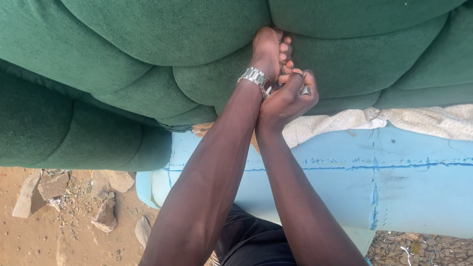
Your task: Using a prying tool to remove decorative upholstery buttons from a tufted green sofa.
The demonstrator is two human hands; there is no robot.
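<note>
At the seam between two padded green velvet cushions (212, 74), both hands work close together. The left hand (268, 49), with a metal watch (253, 76) at the wrist, presses curled fingers into the tufted seam. The right hand (290, 98) is closed around a small metal object (305, 90), touching the left. Below lie coarse white cloth (419, 120) and smooth blue foam (374, 182).

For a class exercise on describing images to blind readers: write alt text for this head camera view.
Two bare hands press together into a seam of tufted green upholstery: the left hand, with a silver watch on its wrist, pushes into the crease, and the right hand closes around a small metal object. Pale blue foam and off-white fabric lie below, over dirt ground with stones.
</note>
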